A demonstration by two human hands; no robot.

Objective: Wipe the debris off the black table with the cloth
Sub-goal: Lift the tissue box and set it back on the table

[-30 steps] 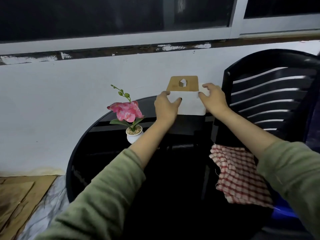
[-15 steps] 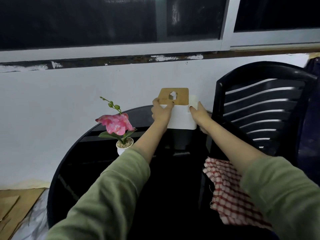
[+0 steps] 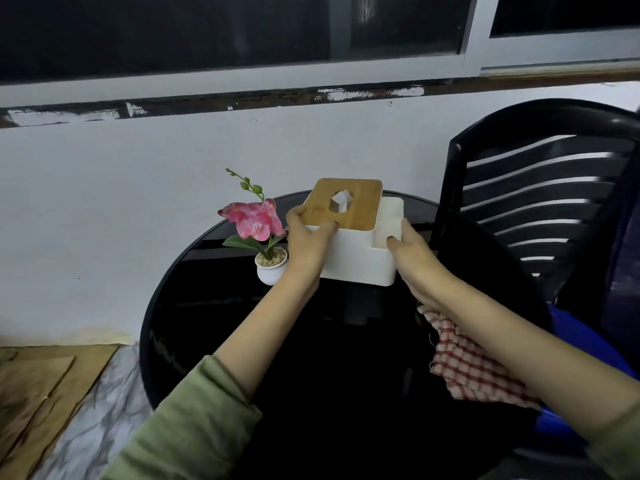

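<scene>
**Tissue box in both hands, cloth waiting at the counter's right edge**

I had both hands on the white tissue box (image 3: 356,251) near the far edge of the black counter (image 3: 207,313). My left hand (image 3: 306,242) was closed over its near-left corner, the thumb on the wooden lid (image 3: 346,204); my right hand (image 3: 410,252) was clamped on the right side, the thumb hooked over the rim of the open side compartment (image 3: 391,220). Whether the box stood on the glass or was just lifted, I could not tell.

The red-checked cloth (image 3: 474,368) lay untouched at the right edge of the counter, partly under my right forearm and draped over the rim. No debris could be made out on the dark, glossy top.

The risks, as I judged them: the small white pot (image 3: 272,270) with its pink artificial flower (image 3: 252,220) stood just beside my left wrist, and a careless sideways swing could tip it. The lid looked merely seated, so a tilt could slide it off. My right arm dragging back could pull the overhanging cloth to the floor.

One tissue (image 3: 343,202) poked through the lid's opening. The side compartment appeared empty, though its bottom was hidden. The pot held pale gravel around the stem.
</scene>
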